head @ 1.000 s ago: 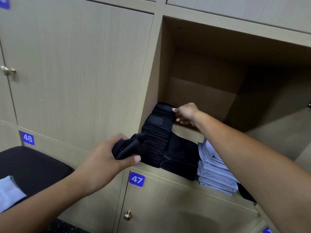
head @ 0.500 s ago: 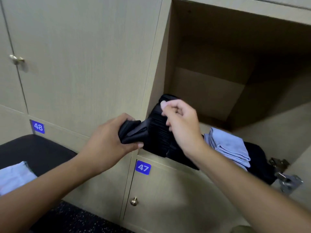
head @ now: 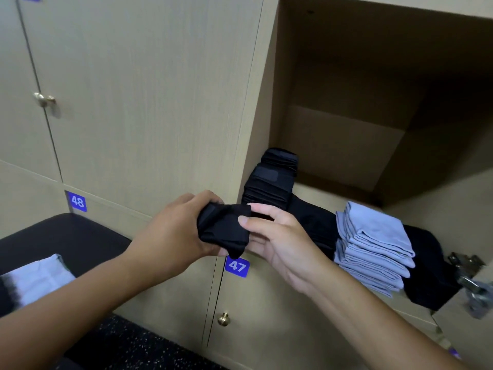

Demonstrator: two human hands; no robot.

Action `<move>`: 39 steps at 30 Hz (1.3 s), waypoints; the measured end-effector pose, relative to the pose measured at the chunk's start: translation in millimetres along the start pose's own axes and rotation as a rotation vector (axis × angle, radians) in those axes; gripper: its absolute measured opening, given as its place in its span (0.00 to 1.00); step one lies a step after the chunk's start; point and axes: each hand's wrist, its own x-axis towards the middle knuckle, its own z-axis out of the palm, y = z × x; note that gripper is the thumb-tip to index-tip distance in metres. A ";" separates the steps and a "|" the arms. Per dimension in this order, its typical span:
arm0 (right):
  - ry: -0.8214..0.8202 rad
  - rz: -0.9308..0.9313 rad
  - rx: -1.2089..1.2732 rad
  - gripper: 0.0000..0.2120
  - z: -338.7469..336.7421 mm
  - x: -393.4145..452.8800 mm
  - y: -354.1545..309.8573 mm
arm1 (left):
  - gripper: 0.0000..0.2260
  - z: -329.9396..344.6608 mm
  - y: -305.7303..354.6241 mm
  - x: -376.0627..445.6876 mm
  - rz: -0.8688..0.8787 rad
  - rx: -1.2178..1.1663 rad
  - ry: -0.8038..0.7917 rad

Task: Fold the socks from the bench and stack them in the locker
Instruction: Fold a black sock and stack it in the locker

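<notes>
A folded black sock [head: 224, 231] is held in front of the open locker [head: 346, 134], just outside its left front corner. My left hand [head: 170, 231] grips its left end and my right hand [head: 272, 239] pinches its right end. Inside the locker, a tall stack of black socks [head: 272, 180] leans at the left wall. A lower black pile [head: 314, 225] sits beside it, then a stack of light blue socks [head: 373, 247], then more black fabric [head: 429, 271] at the right.
The black bench [head: 66, 236] lies at lower left with a white and black sock [head: 34, 279] on it. Closed locker doors with blue labels 48 [head: 76, 201] and 47 [head: 237, 266] and brass knobs surround the opening. A metal hinge [head: 472, 284] juts out at the right.
My right hand left the top of the tall black stack and came down to take hold of the black sock's right end. The view shifted downward and to the right.
</notes>
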 end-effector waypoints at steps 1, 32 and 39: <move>0.002 -0.002 0.008 0.15 -1.5 0.1 1.3 | 0.32 0.5 -0.5 -0.4 -0.011 0.008 -0.014; 0.463 -0.065 -0.077 0.13 -50.9 64.5 -94.3 | 0.16 -11.3 12.8 -10.3 -0.137 -0.213 0.041; 0.433 -0.017 -0.171 0.08 -47.7 83.4 -95.4 | 0.15 -14.0 14.2 -12.7 -0.112 -0.233 0.040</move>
